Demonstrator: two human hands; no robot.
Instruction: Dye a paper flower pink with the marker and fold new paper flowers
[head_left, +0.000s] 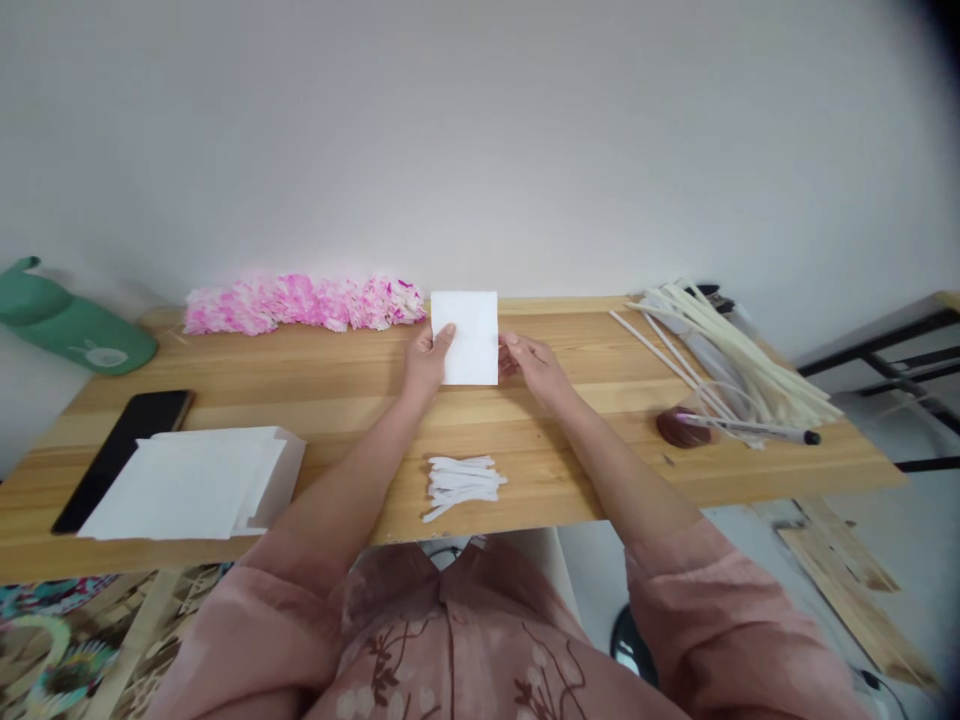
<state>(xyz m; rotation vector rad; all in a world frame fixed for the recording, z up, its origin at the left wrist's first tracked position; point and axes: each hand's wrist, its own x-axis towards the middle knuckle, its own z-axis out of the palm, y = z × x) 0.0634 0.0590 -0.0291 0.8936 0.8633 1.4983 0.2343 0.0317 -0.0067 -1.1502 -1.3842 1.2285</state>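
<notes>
A square sheet or pad of white paper (pixel 472 340) is held upright above the far middle of the table. My left hand (pixel 427 362) grips its left side, thumb pressed flat on the front and the other fingers hidden behind. At the right edge, my right hand (pixel 536 368) has its thumb and bent fingers closed together on the paper's rim. Below, between my forearms, lies a small pile of white folded paper strips (pixel 463 482). To the left, a stack of white paper sheets (pixel 187 485) partly covers a black phone (pixel 124 455).
A pink and white ruffled paper garland (pixel 304 303) lies along the wall. The green bottle (pixel 75 320) is at far left. At right are cream-coloured strips (pixel 750 350), a marker pen (pixel 765 430) and a dark red round object (pixel 682 427). The wooden table (pixel 570 470) ends before my body.
</notes>
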